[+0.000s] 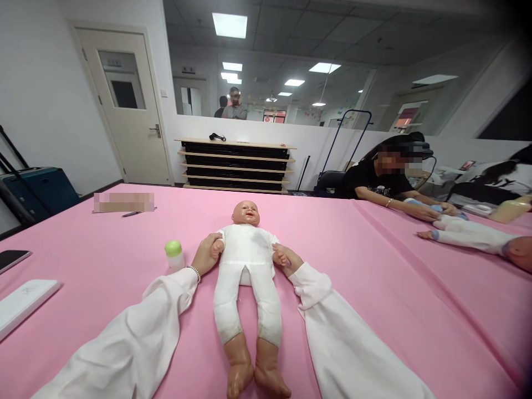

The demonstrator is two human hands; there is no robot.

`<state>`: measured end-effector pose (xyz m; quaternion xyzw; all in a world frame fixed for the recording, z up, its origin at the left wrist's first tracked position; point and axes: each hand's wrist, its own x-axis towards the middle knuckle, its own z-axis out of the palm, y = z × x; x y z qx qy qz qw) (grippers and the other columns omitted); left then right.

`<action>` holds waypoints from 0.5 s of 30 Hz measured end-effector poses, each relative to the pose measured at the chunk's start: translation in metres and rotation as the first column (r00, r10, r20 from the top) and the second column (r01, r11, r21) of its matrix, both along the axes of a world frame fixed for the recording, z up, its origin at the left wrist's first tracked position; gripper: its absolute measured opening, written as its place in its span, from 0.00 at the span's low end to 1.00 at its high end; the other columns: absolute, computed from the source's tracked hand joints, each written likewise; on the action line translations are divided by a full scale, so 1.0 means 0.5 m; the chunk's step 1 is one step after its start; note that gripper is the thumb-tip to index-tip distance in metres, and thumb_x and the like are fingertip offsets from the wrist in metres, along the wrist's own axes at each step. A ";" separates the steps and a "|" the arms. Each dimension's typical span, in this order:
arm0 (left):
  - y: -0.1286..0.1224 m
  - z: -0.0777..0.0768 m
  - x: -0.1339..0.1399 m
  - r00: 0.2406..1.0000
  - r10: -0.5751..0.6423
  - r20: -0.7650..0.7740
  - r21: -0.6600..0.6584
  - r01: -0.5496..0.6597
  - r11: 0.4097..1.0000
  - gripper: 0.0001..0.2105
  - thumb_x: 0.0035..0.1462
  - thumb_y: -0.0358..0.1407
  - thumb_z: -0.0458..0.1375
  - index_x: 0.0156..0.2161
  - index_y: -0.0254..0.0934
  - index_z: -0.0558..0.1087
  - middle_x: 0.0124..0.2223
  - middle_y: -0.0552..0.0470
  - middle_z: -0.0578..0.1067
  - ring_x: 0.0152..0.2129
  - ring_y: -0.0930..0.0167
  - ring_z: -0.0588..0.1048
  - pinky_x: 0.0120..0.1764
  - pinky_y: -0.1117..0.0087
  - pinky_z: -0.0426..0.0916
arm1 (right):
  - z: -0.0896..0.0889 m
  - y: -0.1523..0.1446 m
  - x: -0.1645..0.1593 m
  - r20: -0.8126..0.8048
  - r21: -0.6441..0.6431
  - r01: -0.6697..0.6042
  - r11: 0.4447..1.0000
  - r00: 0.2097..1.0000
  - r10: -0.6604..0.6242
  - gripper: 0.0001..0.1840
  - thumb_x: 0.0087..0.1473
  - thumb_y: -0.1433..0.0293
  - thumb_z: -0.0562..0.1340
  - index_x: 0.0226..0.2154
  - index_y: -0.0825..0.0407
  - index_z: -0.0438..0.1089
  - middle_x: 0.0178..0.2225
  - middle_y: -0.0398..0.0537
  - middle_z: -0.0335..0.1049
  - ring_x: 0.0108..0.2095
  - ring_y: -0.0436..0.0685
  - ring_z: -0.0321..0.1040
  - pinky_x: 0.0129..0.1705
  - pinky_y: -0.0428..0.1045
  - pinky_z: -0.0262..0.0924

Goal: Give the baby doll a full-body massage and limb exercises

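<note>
A baby doll [247, 249] with a white cloth body lies on its back in the middle of the pink-covered table [366, 288], its head away from me and its bare feet towards me. My left hand [205, 256] is closed around the doll's arm on the left side, with the doll's small hand showing by my fingers. On the other side my right hand [291, 260] grips the opposite arm, its fingers partly hidden behind it. Just left of my left wrist stands a small clear jar with a green lid [173, 254].
A white box-shaped device [27, 302] and a phone [12, 259] lie at the left. Farther back are a pen [135, 213] and a blurred flat item [123, 202]. At the right, a person [382, 177] handles another doll [477, 235].
</note>
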<state>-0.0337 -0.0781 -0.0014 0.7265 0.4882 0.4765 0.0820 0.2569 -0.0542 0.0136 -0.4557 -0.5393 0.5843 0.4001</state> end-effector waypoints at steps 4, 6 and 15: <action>-0.016 0.001 -0.019 0.982 -0.093 -0.161 -0.056 0.085 0.995 0.19 0.41 0.29 0.52 0.43 0.39 0.64 0.47 0.48 0.70 0.48 0.66 0.67 0.50 0.63 0.62 | 0.004 -0.008 -0.009 -0.012 -0.056 -0.014 0.998 1.000 0.013 0.16 0.53 0.58 0.57 0.24 0.54 0.59 0.13 0.33 0.48 0.12 0.41 0.43 0.12 0.39 0.40; -0.019 -0.001 -0.027 0.963 -0.124 -0.240 -0.078 0.108 0.991 0.20 0.38 0.28 0.53 0.42 0.40 0.65 0.48 0.48 0.70 0.48 0.65 0.67 0.50 0.62 0.61 | 0.004 -0.011 -0.011 -0.008 -0.068 -0.028 0.997 1.000 0.027 0.17 0.49 0.57 0.60 0.23 0.52 0.57 0.12 0.31 0.43 0.11 0.41 0.39 0.11 0.40 0.36; -0.017 0.009 -0.011 0.997 -0.059 -0.042 -0.151 0.052 0.987 0.18 0.44 0.30 0.51 0.44 0.39 0.64 0.46 0.49 0.71 0.44 0.67 0.70 0.48 0.64 0.63 | 0.001 0.012 -0.001 0.032 0.158 0.072 0.985 0.996 -0.078 0.13 0.49 0.59 0.58 0.31 0.52 0.63 0.17 0.41 0.61 0.18 0.49 0.61 0.16 0.44 0.57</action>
